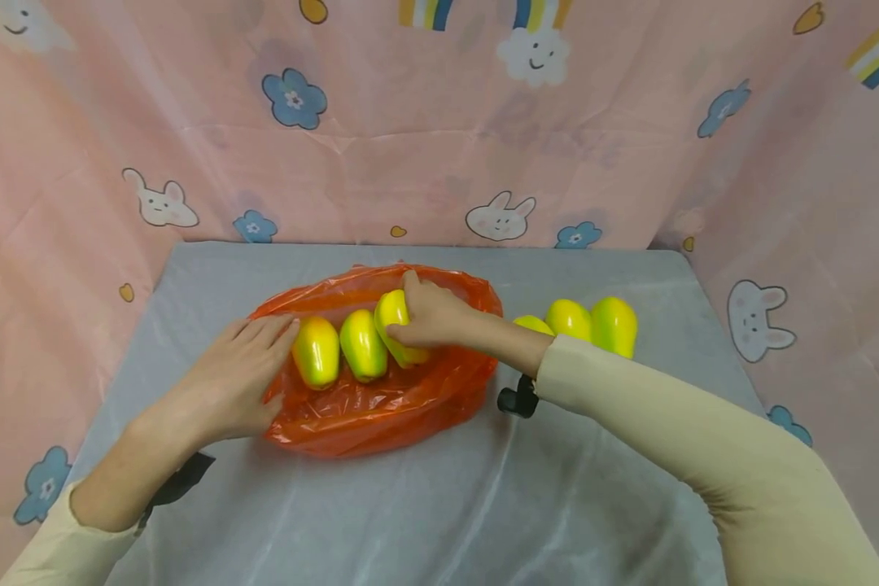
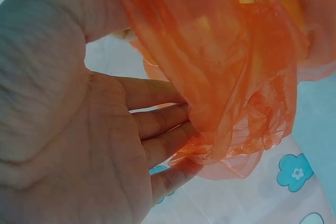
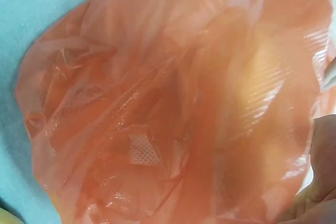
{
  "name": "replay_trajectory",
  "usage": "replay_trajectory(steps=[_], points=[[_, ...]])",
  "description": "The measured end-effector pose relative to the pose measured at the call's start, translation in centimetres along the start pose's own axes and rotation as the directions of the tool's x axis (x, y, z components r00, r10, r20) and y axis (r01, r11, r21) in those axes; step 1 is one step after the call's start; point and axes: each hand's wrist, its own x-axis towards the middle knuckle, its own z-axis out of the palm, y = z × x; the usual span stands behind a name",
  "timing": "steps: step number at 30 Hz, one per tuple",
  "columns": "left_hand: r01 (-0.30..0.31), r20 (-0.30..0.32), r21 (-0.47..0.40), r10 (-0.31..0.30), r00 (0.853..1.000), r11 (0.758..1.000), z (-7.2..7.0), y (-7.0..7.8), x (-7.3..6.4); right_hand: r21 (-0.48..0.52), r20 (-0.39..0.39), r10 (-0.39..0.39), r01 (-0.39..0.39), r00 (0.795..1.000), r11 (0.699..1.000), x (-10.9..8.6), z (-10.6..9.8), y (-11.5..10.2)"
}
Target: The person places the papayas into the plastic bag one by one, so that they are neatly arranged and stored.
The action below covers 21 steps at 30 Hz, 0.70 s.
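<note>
Right grip (image 1: 439,313) pinches yellow-green fruit (image 1: 391,312); looks slick, firm: best held mid-body. Left grip (image 1: 230,376), straight-fingered, touches orange bag (image 1: 381,425).

left hand (image 1: 242,374), fingers (image 2: 160,120) extended; right hand (image 1: 435,313) curled in grip, right arm (image 1: 652,423) angled inward

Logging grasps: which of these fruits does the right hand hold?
The rightmost fruit in the bag: the right hand grips it. The left fruit, middle fruit and three fruits outside are ungripped.
</note>
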Motion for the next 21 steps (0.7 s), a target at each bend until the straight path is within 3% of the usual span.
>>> replay_trajectory(steps=[7,16,21], points=[[-0.006,0.006,0.003,0.006,1.0,1.0,0.0,0.2,0.3,-0.038,0.025,0.042,-0.041,0.999,0.998,1.1,0.5,0.5],[-0.015,0.003,0.006,0.015,1.0,1.0,0.2,0.4,0.4,-0.039,0.117,0.034,-0.03,0.993,0.999,0.7,-1.1,-0.8],[-0.017,0.005,0.002,0.017,1.0,1.0,0.2,0.4,0.5,-0.061,0.188,0.112,-0.103,0.976,0.993,1.4,-1.2,-1.5]])
